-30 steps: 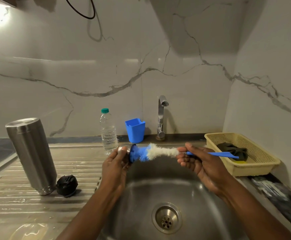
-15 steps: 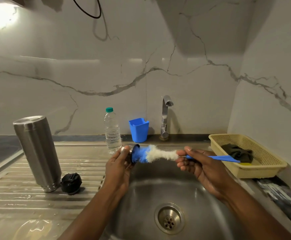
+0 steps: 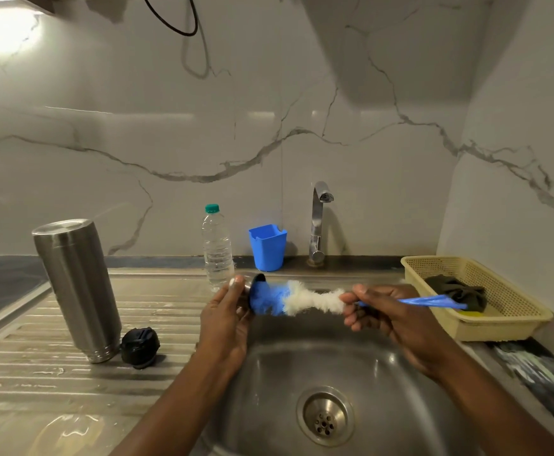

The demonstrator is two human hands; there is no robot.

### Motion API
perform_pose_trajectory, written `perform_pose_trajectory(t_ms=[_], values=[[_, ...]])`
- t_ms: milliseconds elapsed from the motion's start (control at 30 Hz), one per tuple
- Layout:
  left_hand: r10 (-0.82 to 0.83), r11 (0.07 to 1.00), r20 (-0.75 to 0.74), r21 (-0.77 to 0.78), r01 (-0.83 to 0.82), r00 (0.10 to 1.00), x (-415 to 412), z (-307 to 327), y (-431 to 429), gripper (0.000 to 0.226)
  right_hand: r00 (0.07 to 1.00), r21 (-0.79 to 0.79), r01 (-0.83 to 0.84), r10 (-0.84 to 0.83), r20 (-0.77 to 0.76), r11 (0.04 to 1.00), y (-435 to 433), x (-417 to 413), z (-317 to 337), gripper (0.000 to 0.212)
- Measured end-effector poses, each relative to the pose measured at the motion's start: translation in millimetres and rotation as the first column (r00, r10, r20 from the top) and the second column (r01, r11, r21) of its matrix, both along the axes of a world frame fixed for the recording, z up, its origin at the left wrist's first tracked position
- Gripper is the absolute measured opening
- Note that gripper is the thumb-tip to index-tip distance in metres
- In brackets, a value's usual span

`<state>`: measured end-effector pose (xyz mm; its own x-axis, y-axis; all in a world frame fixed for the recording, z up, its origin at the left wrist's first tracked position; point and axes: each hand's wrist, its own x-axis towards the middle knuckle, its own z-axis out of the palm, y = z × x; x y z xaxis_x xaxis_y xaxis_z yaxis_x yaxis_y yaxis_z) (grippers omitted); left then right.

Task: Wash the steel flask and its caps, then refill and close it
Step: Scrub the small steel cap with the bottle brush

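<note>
A small round steel cap (image 3: pixel 248 289) with a dark inside is gripped by the left hand (image 3: pixel 226 315), with the fingers curled round its back. Its open side is turned to the right, and the blue tip of a bottle brush with blue and white bristles (image 3: pixel 289 299) is pressed into it. The brush's thin blue plastic handle (image 3: pixel 433 301) is gripped by the right hand (image 3: pixel 389 311), fingers closed round it just behind the white bristles, so that the handle's end juts out to the right. The 2 hands are held above a round stainless steel sink basin (image 3: pixel 269 373), and its perforated drain (image 3: pixel 325 417) is seen below them.

To the left, on the ridged steel draining surface (image 3: pixel 38 373), a tall cylindrical steel flask (image 3: pixel 78 287) is stood upright with its ringed end down. A black ribbed cap (image 3: pixel 140 347) is laid just beside its foot. Behind the left hand, a clear plastic bottle with a green lid (image 3: pixel 217 248), a blue plastic cup (image 3: pixel 268 246) and a chrome tap (image 3: pixel 318 222) are ranged along the white marble wall (image 3: pixel 269 93). Right of the basin a yellow plastic mesh basket (image 3: pixel 512 320) is set, and a dark crumpled cloth (image 3: pixel 456 289) is held in it.
</note>
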<state>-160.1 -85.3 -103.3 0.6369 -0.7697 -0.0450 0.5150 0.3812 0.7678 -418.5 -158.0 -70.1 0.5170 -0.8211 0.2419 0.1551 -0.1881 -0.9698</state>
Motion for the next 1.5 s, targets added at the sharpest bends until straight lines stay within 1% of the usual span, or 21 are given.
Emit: perform_pose_trajectory(t_ms=[67, 200, 367, 500, 633, 733, 800, 867, 967, 1100, 1233, 1367, 1400, 1433, 1500], values=[[-0.006, 1.000, -0.018, 0.013, 0.006, 1.000, -2.9, -0.6, -1.4, 0.012, 0.999, -0.041, -0.012, 0.010, -0.038, 0.999, 1.8, 5.1, -3.1, 0.033], [0.019, 1.000, -0.026, -0.008, -0.019, 0.999, 4.2, 3.3, -3.0, 0.012, 1.000, -0.070, 0.021, -0.022, -0.017, 0.997, -4.9, -5.4, 2.7, 0.031], [0.002, 1.000, -0.029, 0.028, -0.001, 1.000, -1.4, 0.2, -1.1, 0.012, 0.994, -0.157, 0.020, -0.037, -0.102, 0.987, -1.2, 2.4, -5.0, 0.027], [0.017, 1.000, -0.028, 0.009, -0.016, 0.999, -1.0, 4.5, -0.5, 0.012, 0.996, -0.163, 0.069, -0.078, -0.051, 0.984, -7.2, -7.2, -1.0, 0.028], [-0.006, 0.999, -0.039, 0.043, 0.007, 0.999, -5.4, 0.5, -0.9, 0.012, 0.994, -0.194, 0.049, -0.068, -0.089, 0.980, -2.9, 3.1, -7.4, 0.026], [0.009, 1.000, -0.045, 0.018, -0.008, 0.999, -1.0, 3.7, -1.8, 0.011, 0.994, -0.174, 0.095, -0.104, -0.042, 0.980, -9.2, -6.8, -2.2, 0.026], [0.009, 1.000, -0.034, 0.029, -0.008, 0.999, -1.7, 2.3, -2.1, 0.012, 0.991, -0.176, 0.119, -0.127, -0.031, 0.977, -10.7, -9.3, -4.3, 0.026], [-0.002, 0.999, -0.029, 0.054, 0.004, 1.000, -1.9, -1.6, -1.6, 0.013, 0.992, -0.191, 0.102, -0.114, -0.050, 0.976, -5.6, -0.8, -10.3, 0.025], [-0.011, 0.999, -0.053, 0.050, 0.014, 0.999, 3.0, -2.2, -2.3, 0.014, 0.992, -0.208, 0.081, -0.098, -0.074, 0.975, -3.8, 5.8, -11.0, 0.024], [-0.006, 0.999, -0.039, 0.050, 0.008, 0.999, 1.6, 0.1, -5.1, 0.012, 0.989, -0.176, 0.143, -0.145, -0.004, 0.974, -11.7, -6.8, -5.9, 0.024], [-0.013, 0.996, -0.036, 0.091, 0.016, 0.999, -2.2, -5.4, -3.9, 0.014, 0.994, -0.191, 0.100, -0.105, -0.012, 0.976, 2.0, 11.3, -11.4, 0.024], [0.034, 0.997, -0.027, 0.064, -0.033, 0.999, 6.2, 0.5, -3.3, 0.013, 0.986, -0.125, 0.140, -0.127, 0.109, 0.982, -1.3, 3.4, 3.8, 0.026], [0.032, 0.998, -0.029, 0.059, -0.030, 0.999, 5.5, 1.1, -3.7, 0.013, 0.983, -0.119, 0.151, -0.137, 0.120, 0.981, -3.1, 0.3, 4.9, 0.026], [0.021, 0.998, -0.031, 0.061, -0.019, 0.999, 3.7, 0.1, -4.1, 0.013, 0.985, -0.124, 0.147, -0.134, 0.113, 0.981, -2.2, 0.2, 4.4, 0.026], [-0.002, 0.997, -0.038, 0.080, 0.005, 0.999, -0.4, -2.7, -5.0, 0.013, 0.994, -0.167, 0.101, -0.094, 0.051, 0.981, 3.9, 7.6, -0.7, 0.025]])
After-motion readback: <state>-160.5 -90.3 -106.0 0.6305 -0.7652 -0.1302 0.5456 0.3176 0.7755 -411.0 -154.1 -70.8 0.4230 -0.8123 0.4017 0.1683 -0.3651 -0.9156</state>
